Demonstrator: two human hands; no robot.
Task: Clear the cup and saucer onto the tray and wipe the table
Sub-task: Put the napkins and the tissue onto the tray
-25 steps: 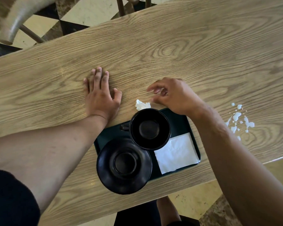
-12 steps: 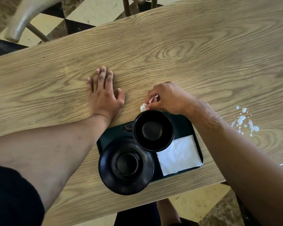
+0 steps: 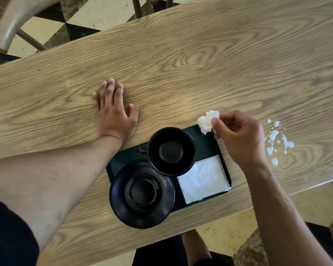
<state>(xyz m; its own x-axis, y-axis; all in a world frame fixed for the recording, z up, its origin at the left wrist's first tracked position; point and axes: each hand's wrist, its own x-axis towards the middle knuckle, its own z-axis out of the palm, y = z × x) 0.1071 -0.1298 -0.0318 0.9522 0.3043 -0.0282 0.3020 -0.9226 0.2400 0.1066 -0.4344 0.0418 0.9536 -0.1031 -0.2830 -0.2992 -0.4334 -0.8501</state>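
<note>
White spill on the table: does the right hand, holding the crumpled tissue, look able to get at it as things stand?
Probably yes. The right hand pinches the crumpled tissue above the tray's far corner, and the white spill lies just to its right on bare table, with nothing between them.

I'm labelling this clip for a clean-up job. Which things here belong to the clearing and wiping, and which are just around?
Belong to the job:
black cup and saucer, both on the green tray
crumpled tissue pinched in the right hand
white spill on the table
flat napkin on the tray

Just around:
chair
left hand, flat on the table
</note>
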